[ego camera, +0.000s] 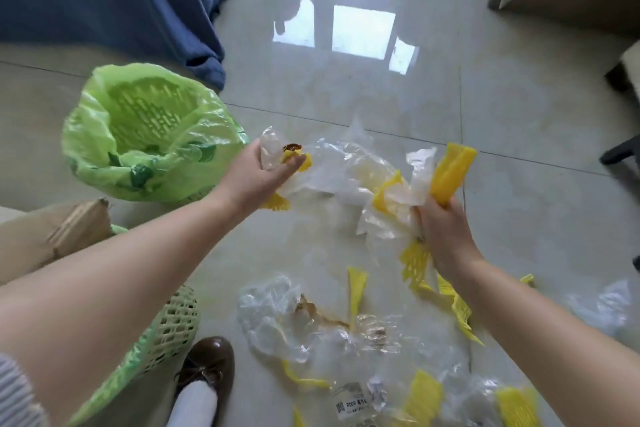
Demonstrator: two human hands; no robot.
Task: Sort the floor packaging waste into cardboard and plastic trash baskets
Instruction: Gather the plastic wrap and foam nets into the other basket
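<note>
1. Packaging waste: clear film (332,166) and yellow foam netting (450,173) hang between both hands, lifted off the floor (519,114), likely for carrying to the plastic basket.
2. Left hand (263,177) fingers are clamped on film; right hand (443,232) fingers are clamped on netting and film.
3. Left of the left fingers, the green-lined basket (104,135) looks empty.
4. Below the fingers, more film (277,315) lies loose; a nearer basket (173,322) holds cardboard (69,232).

Both bare forearms are reaching forward, well apart. The left hand (265,172) is curling its fingers (294,163) closed around a clutched bundle; the right hand (445,232) is clenching, knuckles up, material sticking out above and below its grip.
</note>
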